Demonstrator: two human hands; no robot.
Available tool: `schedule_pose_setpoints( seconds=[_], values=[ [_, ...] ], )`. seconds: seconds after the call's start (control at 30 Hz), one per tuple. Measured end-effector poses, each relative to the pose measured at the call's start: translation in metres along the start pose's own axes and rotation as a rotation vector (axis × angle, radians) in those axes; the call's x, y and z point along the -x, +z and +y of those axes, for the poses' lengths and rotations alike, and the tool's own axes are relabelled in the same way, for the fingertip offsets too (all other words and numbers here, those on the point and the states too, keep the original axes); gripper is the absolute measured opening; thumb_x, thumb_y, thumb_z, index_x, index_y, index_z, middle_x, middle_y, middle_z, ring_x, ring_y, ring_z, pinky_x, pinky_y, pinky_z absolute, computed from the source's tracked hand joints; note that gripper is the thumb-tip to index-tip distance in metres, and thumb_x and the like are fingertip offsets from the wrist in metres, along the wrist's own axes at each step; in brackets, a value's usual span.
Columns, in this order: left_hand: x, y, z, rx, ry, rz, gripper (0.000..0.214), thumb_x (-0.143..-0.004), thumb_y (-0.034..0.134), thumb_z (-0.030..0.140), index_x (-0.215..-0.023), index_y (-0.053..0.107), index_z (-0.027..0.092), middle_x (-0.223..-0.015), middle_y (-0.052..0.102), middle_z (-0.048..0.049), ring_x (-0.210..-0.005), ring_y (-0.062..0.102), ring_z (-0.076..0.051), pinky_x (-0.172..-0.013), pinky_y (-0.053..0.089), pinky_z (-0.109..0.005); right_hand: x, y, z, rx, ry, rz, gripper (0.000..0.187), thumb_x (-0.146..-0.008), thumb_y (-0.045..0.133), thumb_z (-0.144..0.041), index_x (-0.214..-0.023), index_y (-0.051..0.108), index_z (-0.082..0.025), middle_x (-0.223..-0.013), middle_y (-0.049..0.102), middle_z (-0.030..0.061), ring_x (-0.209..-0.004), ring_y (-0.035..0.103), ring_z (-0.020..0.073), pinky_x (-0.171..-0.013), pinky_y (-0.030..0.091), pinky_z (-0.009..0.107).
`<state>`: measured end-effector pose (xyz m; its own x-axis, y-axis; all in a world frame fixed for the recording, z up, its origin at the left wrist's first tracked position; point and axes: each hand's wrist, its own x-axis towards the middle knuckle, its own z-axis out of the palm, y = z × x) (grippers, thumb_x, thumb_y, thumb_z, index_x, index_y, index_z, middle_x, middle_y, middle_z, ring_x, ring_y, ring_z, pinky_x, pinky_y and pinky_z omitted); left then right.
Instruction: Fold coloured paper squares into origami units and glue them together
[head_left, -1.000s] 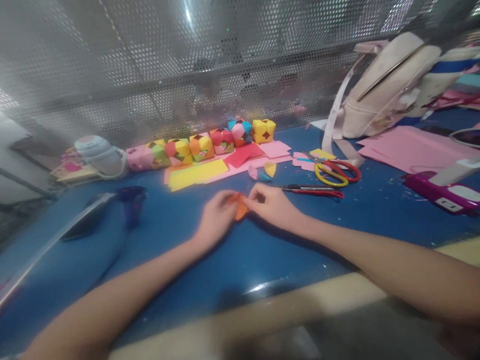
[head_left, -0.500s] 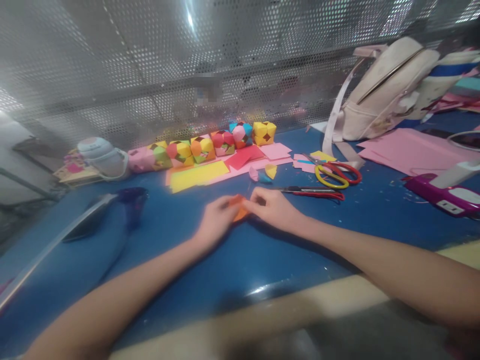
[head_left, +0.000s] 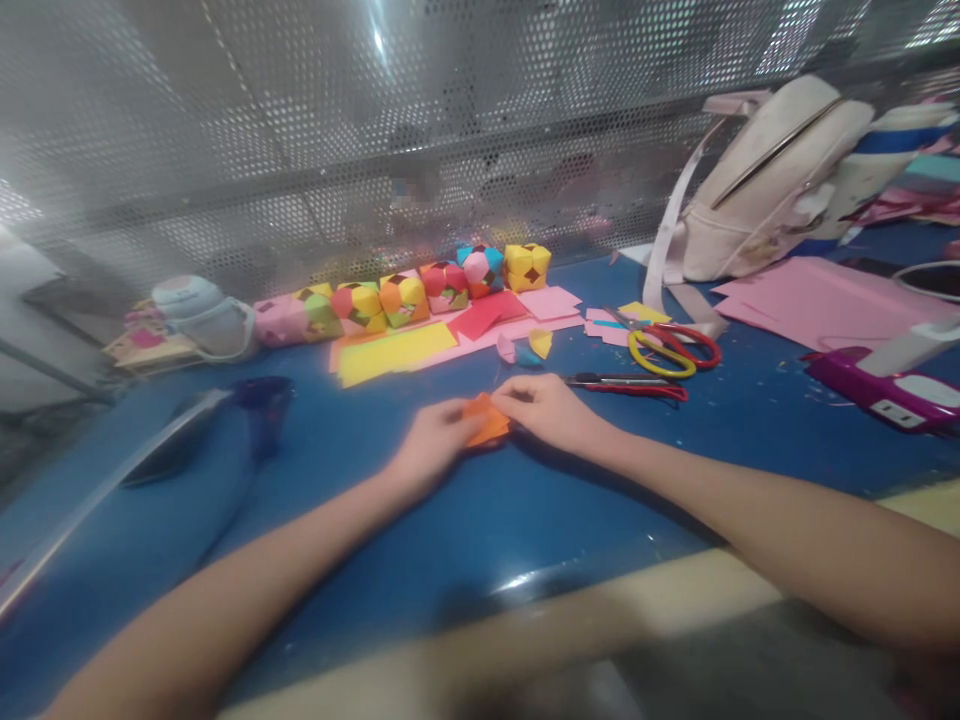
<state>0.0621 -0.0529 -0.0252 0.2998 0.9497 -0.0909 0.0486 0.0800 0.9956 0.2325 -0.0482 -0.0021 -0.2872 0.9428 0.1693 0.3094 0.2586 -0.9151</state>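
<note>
A small piece of orange paper (head_left: pixel 489 422) is held between both hands, just above the blue tabletop (head_left: pixel 450 540). My left hand (head_left: pixel 435 435) pinches its left side, and my right hand (head_left: pixel 551 408) grips its upper right corner with thumb and forefinger. Fold details on the paper are too blurred to make out. Just beyond the hands lie small folded paper pieces (head_left: pixel 529 348) in pink, blue and yellow. A craft knife (head_left: pixel 611 380) and a red-handled tool (head_left: pixel 637 392) rest right of my right hand.
Several folded paper cubes (head_left: pixel 403 300) line the back, behind yellow paper strips (head_left: pixel 394 352). Scissors (head_left: pixel 664 352), pink sheets (head_left: pixel 832 305), a purple power strip (head_left: pixel 885 392) and a pale backpack (head_left: pixel 772 180) are at right. A glue gun (head_left: pixel 259 400) and a light-blue bottle (head_left: pixel 199 310) stand left.
The orange paper has turned so that more of its flat face shows between my hands. My hands have shifted only slightly, both still pinching it.
</note>
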Motion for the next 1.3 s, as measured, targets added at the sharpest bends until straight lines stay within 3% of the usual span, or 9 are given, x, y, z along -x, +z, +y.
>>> schedule_pose_setpoints(
  seconds=[0.3,0.53,0.67,0.83,1.3],
  values=[
    [0.001,0.001,0.003,-0.126,0.082,0.169,0.026,-0.068,0.067,0.029,-0.088,0.069,0.014,-0.087,0.071,-0.0072,-0.077,0.062,-0.018,-0.07,0.049,-0.028,0.003,0.003,0.0,0.136,-0.014,0.089,0.011,-0.072,0.061,-0.025,-0.066,0.056,-0.016,-0.064,0.062,0.0,-0.058,0.055,0.0113,-0.057,0.042,0.024],
    [0.002,0.004,0.009,0.099,0.033,0.115,0.028,-0.071,0.066,0.035,-0.086,0.07,0.013,-0.089,0.069,-0.009,-0.076,0.061,-0.016,-0.067,0.048,-0.027,0.002,0.0,0.002,0.157,-0.07,0.147,0.012,-0.075,0.056,-0.024,-0.065,0.057,-0.017,-0.065,0.064,0.0008,-0.059,0.056,0.012,-0.059,0.043,0.025],
    [0.001,0.006,0.013,0.259,0.01,0.084,0.021,-0.07,0.066,0.03,-0.081,0.07,0.014,-0.093,0.068,-0.0083,-0.079,0.06,-0.015,-0.066,0.048,-0.024,0.001,0.001,0.003,0.103,-0.081,0.159,0.013,-0.076,0.056,-0.026,-0.068,0.058,-0.016,-0.067,0.065,0.0016,-0.061,0.058,0.0125,-0.06,0.045,0.027],
    [0.001,0.007,0.015,0.287,0.01,0.128,0.018,-0.069,0.067,0.028,-0.078,0.07,0.013,-0.093,0.067,-0.0085,-0.078,0.061,-0.014,-0.067,0.049,-0.023,0.002,0.001,0.003,0.063,-0.095,0.176,0.014,-0.075,0.058,-0.028,-0.08,0.062,-0.016,-0.071,0.066,0.002,-0.063,0.058,0.0124,-0.062,0.047,0.027],
    [-0.003,0.005,0.018,0.372,-0.021,0.176,0.02,-0.068,0.053,0.015,-0.084,0.063,0.011,-0.084,0.068,-0.0087,-0.07,0.063,-0.016,-0.056,0.051,-0.026,-0.001,-0.006,-0.002,-0.098,-0.01,0.204,0.01,-0.072,0.056,-0.025,-0.071,0.057,-0.016,-0.061,0.058,-0.0015,-0.052,0.054,0.0093,-0.048,0.043,0.023]
  ],
)
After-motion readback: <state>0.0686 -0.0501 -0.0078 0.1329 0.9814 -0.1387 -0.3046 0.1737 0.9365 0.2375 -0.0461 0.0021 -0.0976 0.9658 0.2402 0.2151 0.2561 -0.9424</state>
